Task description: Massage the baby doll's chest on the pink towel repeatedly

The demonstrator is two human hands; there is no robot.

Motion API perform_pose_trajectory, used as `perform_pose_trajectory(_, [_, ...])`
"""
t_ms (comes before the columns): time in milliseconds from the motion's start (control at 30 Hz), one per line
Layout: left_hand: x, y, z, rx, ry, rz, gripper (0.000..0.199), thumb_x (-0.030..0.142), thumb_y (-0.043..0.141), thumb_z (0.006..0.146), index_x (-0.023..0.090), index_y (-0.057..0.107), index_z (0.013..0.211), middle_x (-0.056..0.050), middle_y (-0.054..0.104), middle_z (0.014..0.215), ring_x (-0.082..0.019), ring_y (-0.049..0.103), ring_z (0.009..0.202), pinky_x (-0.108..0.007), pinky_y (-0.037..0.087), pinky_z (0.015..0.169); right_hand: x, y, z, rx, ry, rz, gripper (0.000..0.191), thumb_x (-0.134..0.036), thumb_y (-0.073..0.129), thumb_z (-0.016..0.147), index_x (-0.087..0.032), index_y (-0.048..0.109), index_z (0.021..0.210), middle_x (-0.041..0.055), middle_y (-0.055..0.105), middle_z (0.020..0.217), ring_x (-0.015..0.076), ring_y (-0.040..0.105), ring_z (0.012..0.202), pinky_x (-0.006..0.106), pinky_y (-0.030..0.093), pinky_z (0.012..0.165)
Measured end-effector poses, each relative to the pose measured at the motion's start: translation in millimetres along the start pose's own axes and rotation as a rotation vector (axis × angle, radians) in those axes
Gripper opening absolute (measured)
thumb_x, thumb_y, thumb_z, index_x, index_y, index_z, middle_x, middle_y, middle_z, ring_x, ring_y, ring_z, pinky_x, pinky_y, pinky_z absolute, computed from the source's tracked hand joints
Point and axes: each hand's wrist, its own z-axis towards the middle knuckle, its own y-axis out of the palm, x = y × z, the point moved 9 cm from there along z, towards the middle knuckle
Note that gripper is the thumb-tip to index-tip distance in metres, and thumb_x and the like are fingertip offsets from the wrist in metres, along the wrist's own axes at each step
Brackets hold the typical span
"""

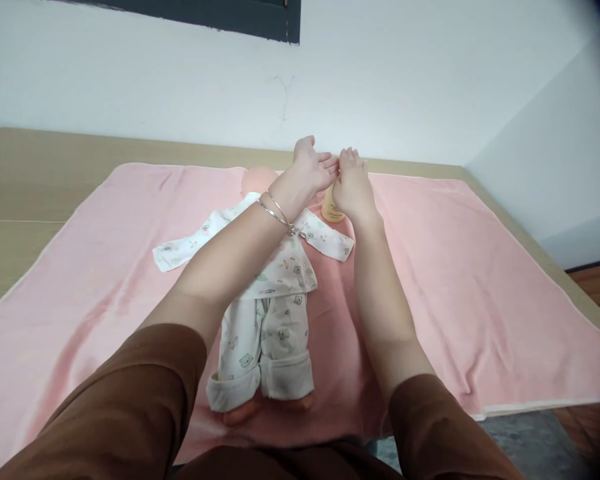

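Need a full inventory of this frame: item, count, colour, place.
doll: 1, peach head and orange-brown feet, lying on the blanket, head toward the wall
top: 1, white with small prints, on the doll
trousers: 1, white with small prints, on the doll
bottle: 1, yellow, beside the doll's upper body, partly hidden by the right hand
blanket: 1, pink, spread over the table
table: 1, light wood, against the wall
wall: white, behind the table
frame: 1, dark grey, top edge of view
floor: brown, lower right
bracelet: two bands visible, silver, left wrist
sleeves: 2, brown, on both arms
left hand: 1, bare, palm up by the bottle
right hand: 1, bare, at the bottle
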Motion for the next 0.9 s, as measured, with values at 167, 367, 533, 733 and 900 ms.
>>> perform_pose_trajectory(167, [-1.1,-9.1,-2.3,0.022,-0.001,0.149,0.064,0.042,0.032,0.104,0.016,0.036,0.162,-0.017,0.057,0.155,-0.026,0.059,0.145,-0.040,0.056,0.111,-7.7,-1.1,-6.9,0.036,0.018,-0.142,0.065,-0.011,0.032,0.095,-0.003,0.040,0.159,0.0203,0.040,0.168,0.0335,0.030,0.162,0.061,0.014,0.135])
perform_pose_trajectory(367, [45.2,-42.1,-25.2,0.043,0.129,0.655,0.066,0.053,0.043,0.096,0.011,0.060,0.144,-0.025,0.067,0.143,-0.032,0.063,0.140,-0.045,0.057,0.112,-17.1,-8.0,2.2,0.093,0.058,-0.184,0.056,-0.011,0.032,0.093,-0.002,0.056,0.142,0.0258,0.059,0.149,0.0366,0.046,0.151,0.067,0.015,0.132])
perform_pose_trajectory(533, [95.0,-72.9,-91.5,-0.025,0.286,0.780,0.056,0.052,0.035,0.103,0.018,0.070,0.131,-0.018,0.070,0.139,-0.026,0.063,0.141,-0.043,0.055,0.118,-14.8,-7.0,7.9,0.094,0.110,-0.221,0.050,-0.011,0.030,0.093,-0.004,0.063,0.131,0.0231,0.065,0.139,0.0335,0.056,0.142,0.061,0.018,0.133])
perform_pose_trajectory(733, [108.6,-99.1,-171.3,0.067,0.367,0.812,0.052,0.043,0.027,0.107,0.020,0.072,0.119,-0.014,0.072,0.136,-0.027,0.062,0.143,-0.046,0.058,0.113,-17.1,-0.4,1.7,0.159,0.121,-0.230,0.056,-0.012,0.035,0.089,-0.003,0.057,0.140,0.0261,0.058,0.149,0.0374,0.046,0.151,0.066,0.024,0.128])
perform_pose_trajectory(900, [108.4,-90.7,-197.2,-0.036,0.332,0.624,0.065,0.033,0.009,0.107,0.017,0.070,0.122,-0.010,0.072,0.135,-0.023,0.060,0.145,-0.043,0.057,0.111,-15.4,2.1,0.8,0.156,0.146,-0.252,0.056,-0.014,0.036,0.091,-0.002,0.055,0.143,0.0264,0.057,0.151,0.0369,0.044,0.152,0.067,0.022,0.130])
